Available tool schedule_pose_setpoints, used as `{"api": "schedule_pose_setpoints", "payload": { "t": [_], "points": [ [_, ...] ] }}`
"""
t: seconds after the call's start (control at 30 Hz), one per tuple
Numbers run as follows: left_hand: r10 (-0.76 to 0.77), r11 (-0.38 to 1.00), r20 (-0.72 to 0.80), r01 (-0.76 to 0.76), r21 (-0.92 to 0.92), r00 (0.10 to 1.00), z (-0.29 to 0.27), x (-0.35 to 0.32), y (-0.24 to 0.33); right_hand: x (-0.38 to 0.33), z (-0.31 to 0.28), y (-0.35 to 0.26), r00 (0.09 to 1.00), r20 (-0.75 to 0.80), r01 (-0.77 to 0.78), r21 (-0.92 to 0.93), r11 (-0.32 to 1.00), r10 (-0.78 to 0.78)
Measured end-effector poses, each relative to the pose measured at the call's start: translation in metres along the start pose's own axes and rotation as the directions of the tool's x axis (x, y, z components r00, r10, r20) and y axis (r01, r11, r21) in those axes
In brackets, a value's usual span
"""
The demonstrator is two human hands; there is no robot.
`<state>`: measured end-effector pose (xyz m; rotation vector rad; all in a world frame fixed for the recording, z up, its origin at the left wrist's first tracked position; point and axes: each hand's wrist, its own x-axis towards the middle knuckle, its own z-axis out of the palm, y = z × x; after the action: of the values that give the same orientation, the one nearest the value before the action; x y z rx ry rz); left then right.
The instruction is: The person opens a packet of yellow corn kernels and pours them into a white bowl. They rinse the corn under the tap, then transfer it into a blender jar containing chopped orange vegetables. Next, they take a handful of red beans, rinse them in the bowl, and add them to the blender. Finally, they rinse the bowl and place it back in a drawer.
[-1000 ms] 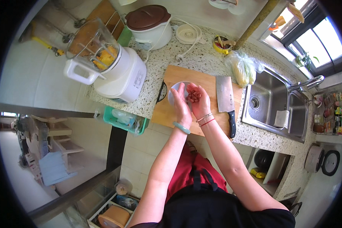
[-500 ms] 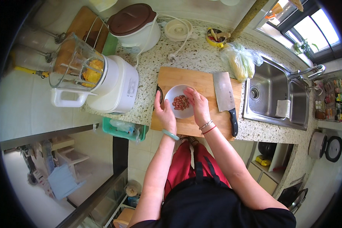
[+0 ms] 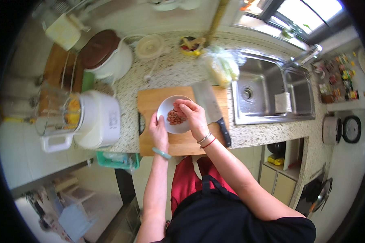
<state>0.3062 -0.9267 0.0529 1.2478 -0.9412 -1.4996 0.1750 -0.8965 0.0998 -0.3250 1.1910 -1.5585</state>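
1. We are leaning over the counter in a dark apron [image 3: 231, 218] with red cloth showing beneath it, and both forearms are rising from the lower edge toward the wooden cutting board [image 3: 150, 101].
2. Our left hand [image 3: 158, 131] is cupping the near-left rim of the white bowl [image 3: 166, 109], with the thumb along the edge, so it is grasping the bowl and steadying it on the board.
3. Our right hand [image 3: 194, 115] is reaching in from the right, and its fingertips [image 3: 178, 110] are bunching over the reddish-brown pieces [image 3: 175, 118] in the bottom of the bowl; whether they are pinching one or only touching, we cannot tell.
4. The pieces are lying just below and to the left of the right fingertips, so the right hand is nearer to them than the left, which is staying on the rim.
5. The bowl is sitting near the middle of the board, with bare wood showing on its left and near sides.
6. A cleaver [image 3: 209, 101] is lying on the board just beyond the right hand, its black handle running toward the near right corner; that side is crowded.
7. Farther right the steel sink [image 3: 271, 91] is dropping away; to the left a white blender [image 3: 95, 119] is standing near the counter edge, with a rice cooker [image 3: 109, 56] behind it.
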Motion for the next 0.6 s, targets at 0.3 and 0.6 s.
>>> {"api": "schedule_pose_setpoints", "payload": {
  "t": [0.3, 0.6],
  "points": [
    [0.001, 0.992, 0.319, 0.038, -0.118, 0.948, 0.205, -0.037, 0.007, -0.011, -0.158, -0.177, 0.996, -0.052, 0.084, 0.386, 0.919, -0.069],
    [-0.132, 0.978, 0.374, 0.183, -0.105, 0.918, 0.416, -0.083, -0.054, 0.064, -0.412, -0.297, 0.923, -0.364, 0.264, 0.373, 0.89, -0.121]
  ]
}}
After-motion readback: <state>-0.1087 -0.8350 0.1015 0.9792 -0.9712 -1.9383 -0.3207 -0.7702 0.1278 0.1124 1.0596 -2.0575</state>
